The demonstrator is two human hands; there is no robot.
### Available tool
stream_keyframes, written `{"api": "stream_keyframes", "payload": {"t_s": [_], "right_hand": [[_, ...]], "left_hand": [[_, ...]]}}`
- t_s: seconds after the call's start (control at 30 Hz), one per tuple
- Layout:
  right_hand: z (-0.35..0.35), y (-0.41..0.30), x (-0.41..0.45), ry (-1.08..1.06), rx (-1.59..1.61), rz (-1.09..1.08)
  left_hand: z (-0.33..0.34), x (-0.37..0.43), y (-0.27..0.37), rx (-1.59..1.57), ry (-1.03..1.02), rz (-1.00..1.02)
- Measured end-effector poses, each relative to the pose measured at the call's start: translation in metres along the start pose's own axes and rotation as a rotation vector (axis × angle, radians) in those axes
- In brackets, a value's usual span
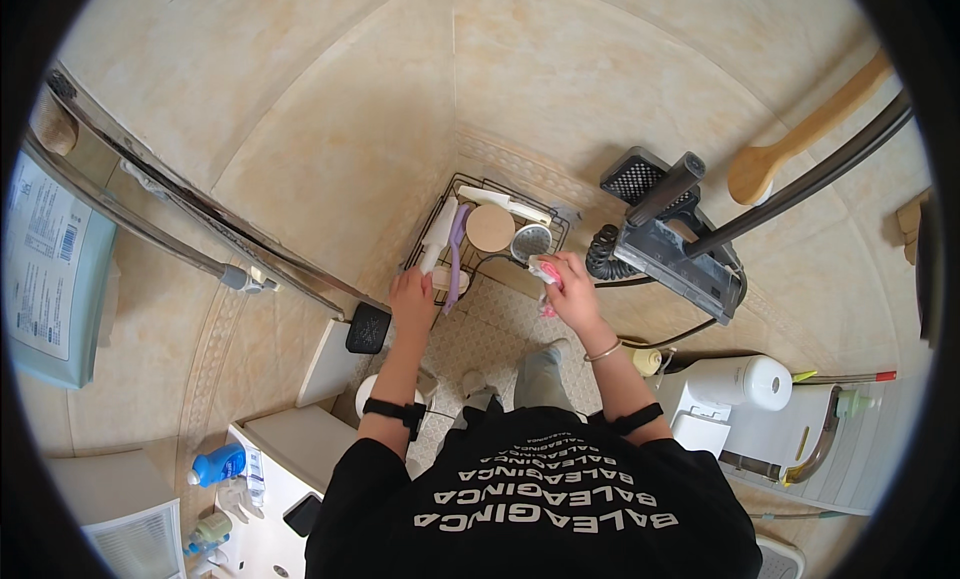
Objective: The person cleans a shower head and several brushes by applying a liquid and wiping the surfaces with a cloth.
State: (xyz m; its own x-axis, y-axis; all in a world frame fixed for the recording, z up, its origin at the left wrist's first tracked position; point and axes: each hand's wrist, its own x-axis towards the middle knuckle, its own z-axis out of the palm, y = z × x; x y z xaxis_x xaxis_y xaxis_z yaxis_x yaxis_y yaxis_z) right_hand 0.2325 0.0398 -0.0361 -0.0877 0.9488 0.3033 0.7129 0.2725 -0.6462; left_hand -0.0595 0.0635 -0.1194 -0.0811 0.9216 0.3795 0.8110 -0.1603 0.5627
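Observation:
My left hand [412, 297] grips the lower end of a white-handled tool [441, 230] at the left side of a black wire corner rack [561, 237]. A crumpled pink and white cloth [551, 271] is held in my right hand [576, 297], just right of the rack's front edge. Inside the rack, a purple-handled tool [456, 249] lies beside a round tan lid [490, 228]. There are also a white scraper-like tool [499, 202], a grey perforated shower head [531, 243] and a pale oval bar [450, 279].
A grey shower mixer unit [679, 267] with a coiled hose juts from the right wall, near a wooden brush [757, 170]. At left run a metal-edged shower screen [225, 234] and a white cabinet top [277, 534] with bottles. A toilet [720, 399] stands at right.

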Motion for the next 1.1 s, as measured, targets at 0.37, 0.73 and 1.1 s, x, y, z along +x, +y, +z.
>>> {"api": "stream_keyframes", "payload": {"t_s": [0.37, 0.73, 1.1], "right_hand": [[0.008, 0.013, -0.010, -0.012, -0.006, 0.004], [0.005, 0.013, -0.013, -0.020, 0.023, 0.032], [0.001, 0.024, -0.014, 0.043, 0.016, 0.069]], "left_hand": [[0.037, 0.019, -0.016, 0.388, -0.182, 0.123], [0.040, 0.017, -0.018, 0.438, -0.421, 0.001], [0.016, 0.028, 0.035, 0.124, -0.096, 0.165]]}}
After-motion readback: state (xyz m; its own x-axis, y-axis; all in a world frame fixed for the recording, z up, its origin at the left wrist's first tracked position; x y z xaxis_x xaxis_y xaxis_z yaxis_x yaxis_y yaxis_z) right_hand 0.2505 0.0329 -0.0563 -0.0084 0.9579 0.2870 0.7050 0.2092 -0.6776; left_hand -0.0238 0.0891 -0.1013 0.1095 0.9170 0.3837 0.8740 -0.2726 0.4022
